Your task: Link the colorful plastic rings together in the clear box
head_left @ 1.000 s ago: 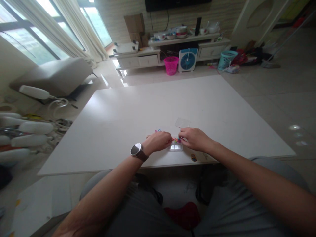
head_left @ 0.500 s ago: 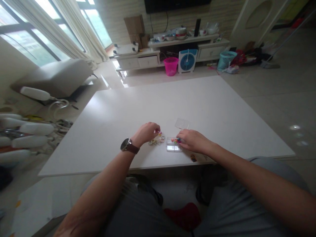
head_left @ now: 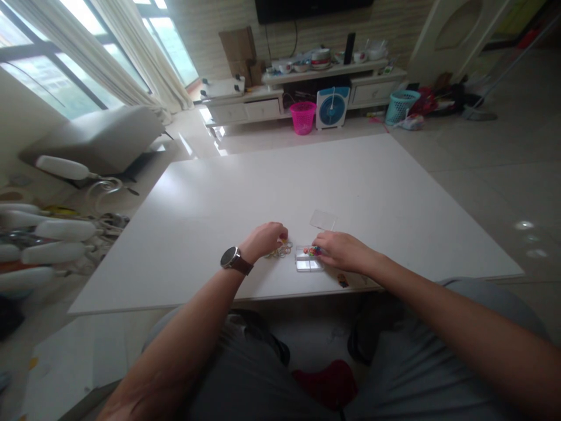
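My left hand point(head_left: 268, 237), with a dark-strapped watch on its wrist, reaches over a small heap of rings point(head_left: 284, 250) on the white table. Its fingers are closed near a tiny yellow piece; what they pinch is too small to make out. My right hand point(head_left: 340, 250) is curled over the right side of a clear plastic box point(head_left: 303, 266) with compartments, gripping it there. Small colourful pieces point(head_left: 312, 251) lie in the box's far part, partly behind my right fingers. A clear lid point(head_left: 323, 220) lies flat just beyond the box.
The white table point(head_left: 272, 181) spreads beyond my hands. A small dark and orange item point(head_left: 342, 280) lies near its front edge. Past the table are a pink basket point(head_left: 303, 118), a blue fan point(head_left: 332, 109) and a TV cabinet. A white-armed lamp point(head_left: 63, 168) stands at left.
My left hand has moved slightly right and nearer to me, down over the rings, covering more of them. My right hand stays nearly still at the box.
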Demonstrator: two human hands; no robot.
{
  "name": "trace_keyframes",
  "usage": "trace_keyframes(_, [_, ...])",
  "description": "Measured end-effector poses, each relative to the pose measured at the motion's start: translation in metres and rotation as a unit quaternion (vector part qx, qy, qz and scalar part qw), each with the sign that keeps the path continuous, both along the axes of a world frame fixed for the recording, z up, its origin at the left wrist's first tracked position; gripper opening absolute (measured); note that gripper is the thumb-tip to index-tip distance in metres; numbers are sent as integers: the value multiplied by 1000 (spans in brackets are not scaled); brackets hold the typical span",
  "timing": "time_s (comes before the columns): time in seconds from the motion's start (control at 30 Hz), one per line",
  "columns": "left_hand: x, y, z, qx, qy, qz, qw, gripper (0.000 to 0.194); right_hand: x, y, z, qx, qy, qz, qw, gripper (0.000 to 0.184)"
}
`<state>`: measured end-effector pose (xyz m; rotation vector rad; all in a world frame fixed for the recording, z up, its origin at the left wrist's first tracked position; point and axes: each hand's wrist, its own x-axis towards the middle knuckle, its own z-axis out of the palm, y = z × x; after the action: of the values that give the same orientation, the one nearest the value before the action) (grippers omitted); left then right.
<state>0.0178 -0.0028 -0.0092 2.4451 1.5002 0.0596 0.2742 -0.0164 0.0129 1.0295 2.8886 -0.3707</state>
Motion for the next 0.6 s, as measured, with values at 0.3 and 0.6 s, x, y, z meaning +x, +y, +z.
trace_keyframes(0.3, [8, -6, 15, -3, -35, 6, 999, 14, 0, 0, 1, -3, 3, 4, 1000, 20])
trace_keyframes(0.6, [39, -27, 20, 0, -50, -100, 994, 14, 0, 0, 1, -4, 2, 6, 1000, 20])
